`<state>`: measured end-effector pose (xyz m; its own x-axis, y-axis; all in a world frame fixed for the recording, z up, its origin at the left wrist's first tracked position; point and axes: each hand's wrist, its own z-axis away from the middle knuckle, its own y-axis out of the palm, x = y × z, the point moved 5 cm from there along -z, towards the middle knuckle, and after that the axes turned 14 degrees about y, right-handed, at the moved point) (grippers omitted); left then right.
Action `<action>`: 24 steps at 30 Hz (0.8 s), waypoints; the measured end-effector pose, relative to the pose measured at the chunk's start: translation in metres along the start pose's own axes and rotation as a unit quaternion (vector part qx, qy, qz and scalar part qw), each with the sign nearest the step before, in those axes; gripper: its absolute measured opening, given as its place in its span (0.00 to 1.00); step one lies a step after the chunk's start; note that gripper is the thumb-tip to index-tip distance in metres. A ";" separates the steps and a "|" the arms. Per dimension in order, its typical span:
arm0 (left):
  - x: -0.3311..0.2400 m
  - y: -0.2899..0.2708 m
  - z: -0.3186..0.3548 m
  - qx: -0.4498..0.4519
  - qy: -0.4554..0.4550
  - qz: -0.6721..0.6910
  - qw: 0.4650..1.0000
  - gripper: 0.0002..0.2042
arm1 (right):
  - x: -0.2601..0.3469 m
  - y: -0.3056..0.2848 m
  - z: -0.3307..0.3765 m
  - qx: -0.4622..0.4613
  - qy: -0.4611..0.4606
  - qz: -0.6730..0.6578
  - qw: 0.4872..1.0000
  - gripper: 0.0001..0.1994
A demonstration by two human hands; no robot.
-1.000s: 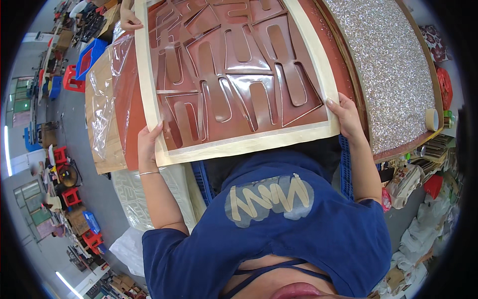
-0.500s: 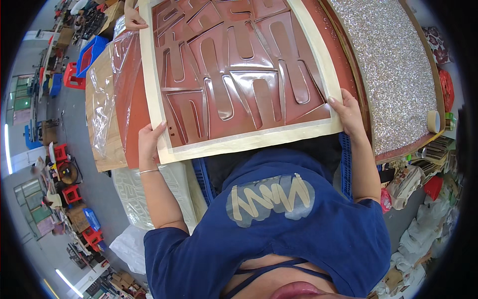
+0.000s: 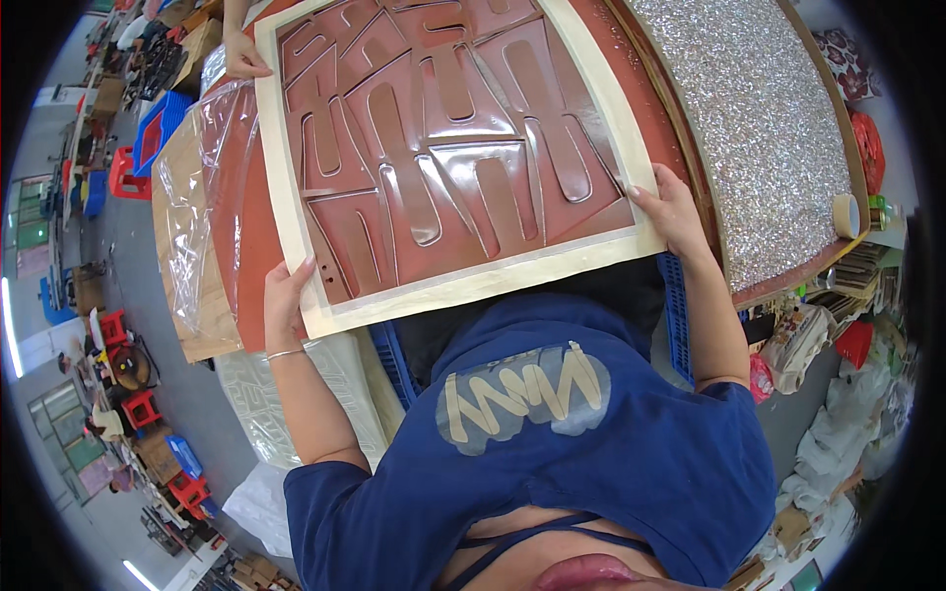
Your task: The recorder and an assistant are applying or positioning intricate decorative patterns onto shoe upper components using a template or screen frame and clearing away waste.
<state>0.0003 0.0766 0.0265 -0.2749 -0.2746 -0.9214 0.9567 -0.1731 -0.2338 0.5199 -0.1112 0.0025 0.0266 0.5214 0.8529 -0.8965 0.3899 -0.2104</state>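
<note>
A large sheet (image 3: 463, 292) with a cream border and a glossy, clear-looking middle lies in front of me. Its middle has several long rounded and angular shapes, with reddish brown showing through. My left hand (image 3: 285, 298) is closed on the near left corner, thumb on top and fingers mostly hidden beneath. At the near right corner, my right hand (image 3: 674, 211) pinches the border in the same way. Another person's hand (image 3: 246, 56) touches the far left edge. Under the sheet is a red-brown work surface (image 3: 258, 212).
Crumpled clear plastic film (image 3: 202, 222) covers a wooden board on the left. On the right lies a silvery glitter panel (image 3: 749, 128) with a tape roll (image 3: 845, 216) at its edge. A blue crate (image 3: 677, 315) stands below the sheet. White plastic-wrapped material (image 3: 258, 409) sits near my left forearm.
The sheet and both my hands sit slightly farther left in the picture, and the surroundings have shifted too. Both hands keep their hold; the other person's hand stays at the far left edge.
</note>
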 end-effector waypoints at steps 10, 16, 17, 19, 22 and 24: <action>0.004 -0.007 -0.003 0.033 -0.015 -0.029 0.999 0.14 | -0.005 0.000 -0.006 -0.013 0.020 0.050 0.998 0.17; 0.005 -0.003 -0.006 0.036 -0.007 -0.065 0.997 0.13 | 0.000 -0.002 -0.001 -0.001 0.016 0.036 0.999 0.16; 0.005 -0.002 -0.007 0.034 -0.009 -0.073 0.997 0.13 | 0.000 -0.004 -0.001 0.001 0.019 0.038 0.999 0.16; 0.002 0.000 -0.005 0.027 -0.011 -0.082 0.996 0.14 | 0.000 -0.003 -0.002 0.008 0.021 0.040 0.999 0.16; 0.000 0.004 -0.003 0.020 -0.021 -0.072 0.997 0.14 | 0.000 -0.004 -0.001 0.009 0.029 0.034 0.999 0.16; 0.002 0.002 -0.007 0.021 -0.007 -0.091 0.996 0.15 | 0.003 -0.003 0.001 0.003 0.022 0.022 1.000 0.16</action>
<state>0.0024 0.0820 0.0220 -0.4442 -0.2477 -0.8610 0.8866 -0.2595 -0.3828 0.5221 -0.1115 0.0062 0.0055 0.5706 0.8212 -0.9000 0.3607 -0.2446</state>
